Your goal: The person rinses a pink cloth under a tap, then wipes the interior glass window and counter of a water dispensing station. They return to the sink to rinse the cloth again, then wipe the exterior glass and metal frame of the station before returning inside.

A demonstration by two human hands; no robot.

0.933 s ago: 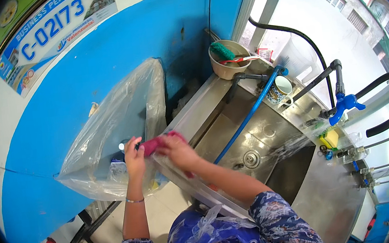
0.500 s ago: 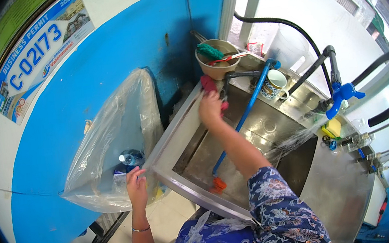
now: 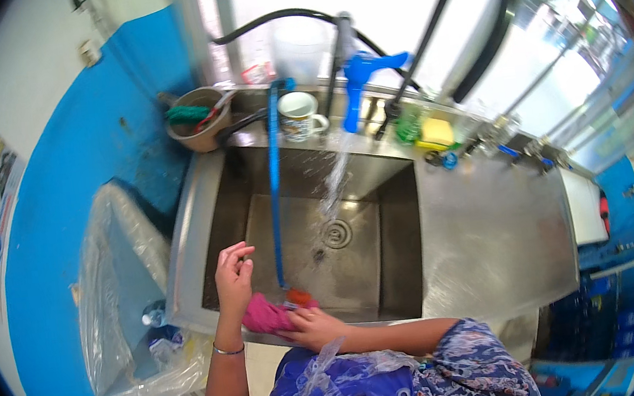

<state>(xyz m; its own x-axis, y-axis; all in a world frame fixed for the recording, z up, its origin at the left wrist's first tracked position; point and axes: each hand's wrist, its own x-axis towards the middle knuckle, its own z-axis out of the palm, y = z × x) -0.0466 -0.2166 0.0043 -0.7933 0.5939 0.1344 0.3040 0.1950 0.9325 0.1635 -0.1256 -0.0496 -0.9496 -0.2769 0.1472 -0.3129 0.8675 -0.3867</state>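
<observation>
My right hand [image 3: 318,328] is closed on a bunched pink cloth [image 3: 265,316] at the front rim of the steel sink [image 3: 191,247]. Just left of the cloth, my left hand [image 3: 234,278] is raised over the sink's near left corner, fingers apart and holding nothing. A blue-handled brush [image 3: 277,195] leans from the back ledge into the basin; its orange bristles [image 3: 298,297] are beside the cloth. Water [image 3: 337,180] runs from the blue-lever faucet [image 3: 358,88] toward the drain [image 3: 337,234].
Along the back ledge stand a beige tub [image 3: 202,139] holding a green scrubber [image 3: 187,115], a patterned mug [image 3: 298,118] and a yellow sponge [image 3: 436,134]. A steel drainboard [image 3: 497,232] adjoins on the right. Left of the sink hangs a clear plastic bag [image 3: 107,316] with bottles inside.
My right hand has brought the pink cloth from the sink's far left corner to the front rim. The view has turned right, and my left hand now sits over the sink corner.
</observation>
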